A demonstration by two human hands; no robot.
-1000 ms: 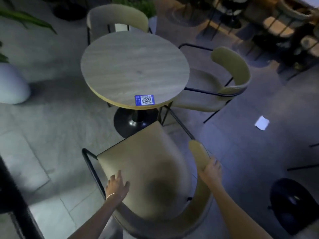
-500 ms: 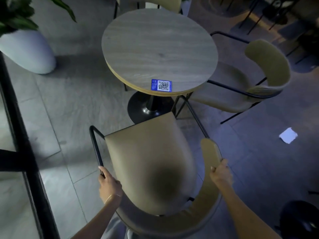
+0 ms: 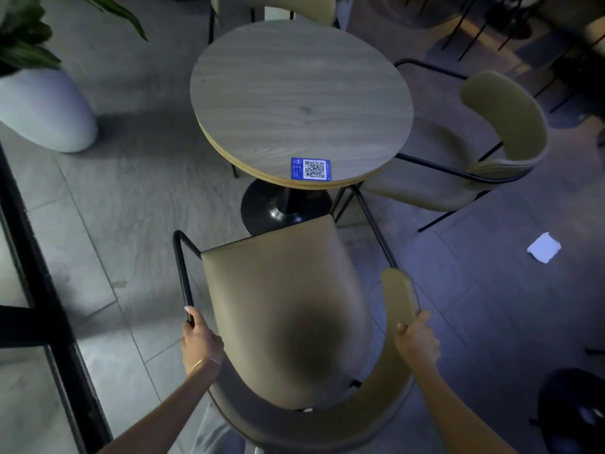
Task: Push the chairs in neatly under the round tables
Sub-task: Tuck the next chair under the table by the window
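Left hand [image 3: 199, 342], flat on the seat a second ago, now clamped on near chair [image 3: 284, 309] armrest; right hand [image 3: 417, 342] gripping backrest end. Seat front near round table [image 3: 301, 103], not under; push judged ready.

Your left hand [image 3: 201, 339] grips the black armrest tube of the near chair [image 3: 284, 306] — your right hand [image 3: 417, 340] clasps its padded backrest end. The chair's seat front sits just short of the round table [image 3: 301, 99], above the table's black base. A second chair [image 3: 458, 152] stands right of the table, a white planter [image 3: 42, 106] left.
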